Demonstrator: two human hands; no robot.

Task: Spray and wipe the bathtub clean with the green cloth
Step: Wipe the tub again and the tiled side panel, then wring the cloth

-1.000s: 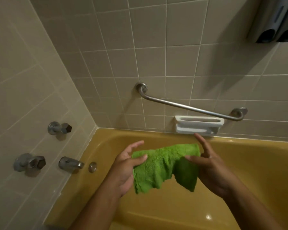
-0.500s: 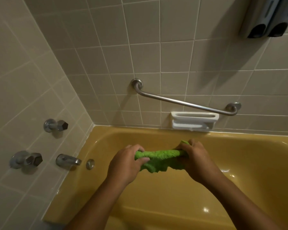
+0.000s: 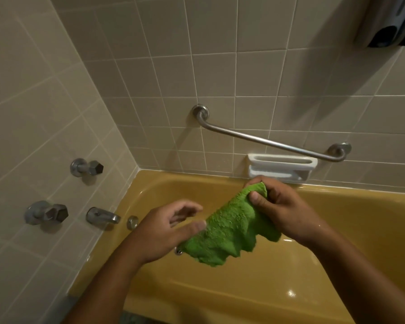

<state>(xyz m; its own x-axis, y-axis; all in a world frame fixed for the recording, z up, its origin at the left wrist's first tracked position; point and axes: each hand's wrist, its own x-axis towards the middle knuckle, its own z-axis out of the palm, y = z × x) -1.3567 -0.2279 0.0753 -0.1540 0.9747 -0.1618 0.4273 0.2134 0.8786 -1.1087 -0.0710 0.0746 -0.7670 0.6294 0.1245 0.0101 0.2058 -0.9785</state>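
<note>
Two hands share one green cloth point(image 3: 229, 230) above the bathtub point(image 3: 365, 206).
Left hand point(image 3: 164, 232) lies loose, thumb touching its lower end; right hand point(image 3: 283, 206) pinches the upper end, toward the bathtub's far rim. With one firm grip only, it may drop in.

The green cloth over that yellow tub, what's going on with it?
A person is leaning over the yellow bathtub and holding the green cloth above it. The right hand pinches the cloth's upper end, just below the white soap dish. The left hand touches the lower end with its thumb, fingers spread. The cloth is bunched and not yet on the tub's surface. No spray bottle is in view.
</note>
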